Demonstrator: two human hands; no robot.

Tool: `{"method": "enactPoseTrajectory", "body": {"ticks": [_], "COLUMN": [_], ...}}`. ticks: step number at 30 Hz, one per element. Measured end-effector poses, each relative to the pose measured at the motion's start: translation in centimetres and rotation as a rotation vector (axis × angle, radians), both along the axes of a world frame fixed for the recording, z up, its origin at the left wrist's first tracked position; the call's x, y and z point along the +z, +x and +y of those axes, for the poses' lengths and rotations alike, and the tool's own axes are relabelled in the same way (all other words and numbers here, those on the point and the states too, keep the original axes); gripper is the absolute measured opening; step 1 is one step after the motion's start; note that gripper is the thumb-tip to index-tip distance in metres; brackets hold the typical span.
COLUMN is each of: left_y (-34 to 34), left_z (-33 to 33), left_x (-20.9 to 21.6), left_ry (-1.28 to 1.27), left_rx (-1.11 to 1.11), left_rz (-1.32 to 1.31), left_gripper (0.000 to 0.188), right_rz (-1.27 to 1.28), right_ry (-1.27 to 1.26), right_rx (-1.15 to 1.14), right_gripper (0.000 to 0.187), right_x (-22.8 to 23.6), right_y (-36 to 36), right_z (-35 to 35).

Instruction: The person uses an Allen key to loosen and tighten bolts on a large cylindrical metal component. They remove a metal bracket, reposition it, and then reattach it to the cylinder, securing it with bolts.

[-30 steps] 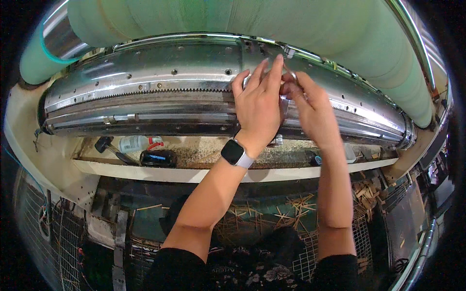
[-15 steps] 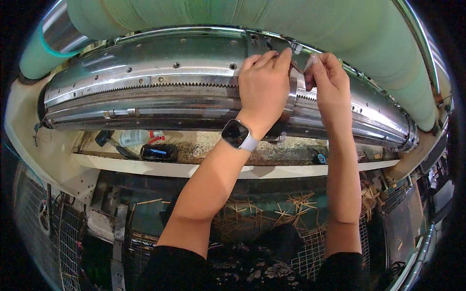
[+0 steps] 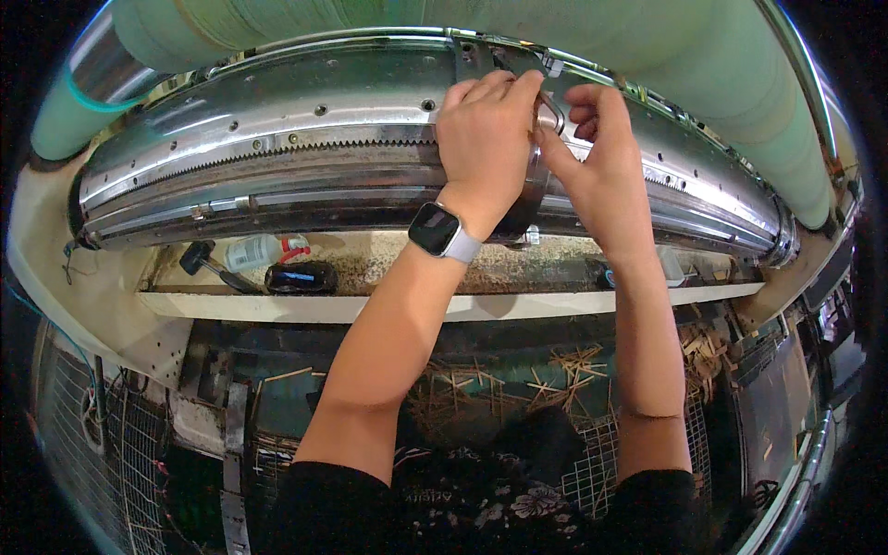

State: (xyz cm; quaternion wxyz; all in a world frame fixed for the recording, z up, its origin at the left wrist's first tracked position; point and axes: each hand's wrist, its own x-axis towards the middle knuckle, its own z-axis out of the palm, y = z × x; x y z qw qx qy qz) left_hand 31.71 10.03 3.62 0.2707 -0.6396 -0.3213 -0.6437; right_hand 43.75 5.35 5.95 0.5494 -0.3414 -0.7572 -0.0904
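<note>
A large steel cylinder (image 3: 305,116) with bolt holes and a toothed strip (image 3: 319,145) lies across the upper part of the view. My left hand (image 3: 486,139), with a watch (image 3: 442,231) on its wrist, is closed over the cylinder right of the middle. Its fingers curl around something, and their undersides are hidden. A thin, shiny bent strip (image 3: 554,113) stands out beside those fingertips. My right hand (image 3: 599,153) is just to its right, thumb reaching to the strip and fingers apart from the thumb. A dark band (image 3: 529,190) runs around the cylinder below my left hand.
Pale green rollers (image 3: 370,14) hang above the cylinder. On the cream ledge (image 3: 370,308) below lie a black mallet (image 3: 205,261), a clear bottle with a red top (image 3: 254,252) and a dark object (image 3: 302,277). Several thin wooden sticks (image 3: 462,379) are scattered lower down.
My right hand has let go of the strip's end, its fingers spreading and its thumb moving left toward my left hand. The strip now shows as a bent loop. My view has shifted slightly.
</note>
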Motion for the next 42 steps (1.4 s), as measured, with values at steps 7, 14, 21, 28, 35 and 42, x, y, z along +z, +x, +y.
{"method": "enactPoseTrajectory", "body": {"ticks": [7, 14, 21, 28, 35, 42], "left_y": [0.1, 0.3, 0.3, -0.1, 0.0, -0.1], "left_z": [0.4, -0.2, 0.5, 0.3, 0.6, 0.7], "left_x": [-0.3, -0.2, -0.8, -0.9, -1.2, -1.3], "left_ry": [0.063, 0.06, 0.082, 0.058, 0.134, 0.145], "left_rx": [0.012, 0.007, 0.024, 0.0, 0.049, 0.007], "left_rz": [-0.038, -0.026, -0.043, 0.004, -0.02, -0.029], "left_gripper": [0.031, 0.033, 0.033, 0.03, 0.028, 0.031], "right_rz": [-0.214, -0.203, 0.389, 0.217, 0.029, -0.149], "right_ry": [0.183, 0.45, -0.206, -0.181, -0.058, 0.25], "right_rx": [-0.192, -0.062, 0.338, 0.252, 0.025, -0.134], "right_gripper": [0.02, 0.02, 0.02, 0.037, 0.032, 0.032], "right_x": [0.2, 0.1, -0.5, -1.3, -2.0, -2.5], "right_y": [-0.6, 1.1, -0.2, -2.6, -0.1, -0.2], "right_z": [-1.3, 1.2, 0.7, -0.4, -1.1, -0.8]}}
